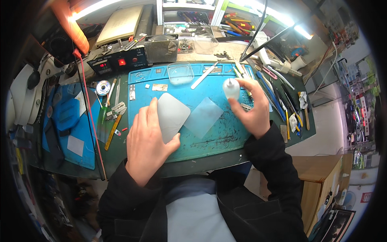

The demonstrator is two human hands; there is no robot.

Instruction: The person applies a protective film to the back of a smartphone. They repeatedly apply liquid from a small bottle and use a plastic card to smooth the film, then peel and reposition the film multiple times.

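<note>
My left hand (146, 139) grips a flat grey panel (173, 117) with rounded corners, the fingers along its left edge and the thumb at its lower end. Over the right part of the blue work mat (217, 153), my right hand (254, 108) pinches a small translucent squeeze bottle (231, 89) with a thin pointed tip at its top. Between the hands lies a thin, cloudy square sheet (204, 117), just right of the panel. A clear plastic box (180, 73) and a white-handled pen-like tool (204, 75) rest farther back on the mat.
A black powered unit (118, 60) with red lights stands at the back left, near a solder spool (103, 87). Several pens, tweezers and hand tools (278, 94) crowd the right side. Blue container (67, 114) and black cables lie left; a wooden cabinet (318, 169) stands lower right.
</note>
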